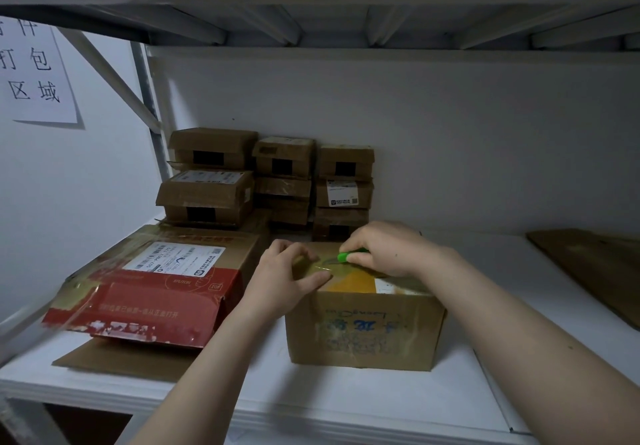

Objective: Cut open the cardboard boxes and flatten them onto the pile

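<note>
A taped brown cardboard box [363, 326] with blue writing on its front stands upright on the white shelf [346, 399]. My right hand [388, 250] grips a green-handled knife [349, 256] whose blade lies on the tape of the box's top. My left hand [287, 278] holds the top left corner of the box, thumb on the lid. To the left lies a flattened red and brown box [149, 288] on a flat sheet of cardboard [117, 361].
Several small closed cardboard boxes [270, 181] are stacked against the back wall. A brown flat board [595, 268] lies at the right of the shelf. An upper shelf [311, 1] hangs overhead. A paper sign [34, 70] is on the left wall.
</note>
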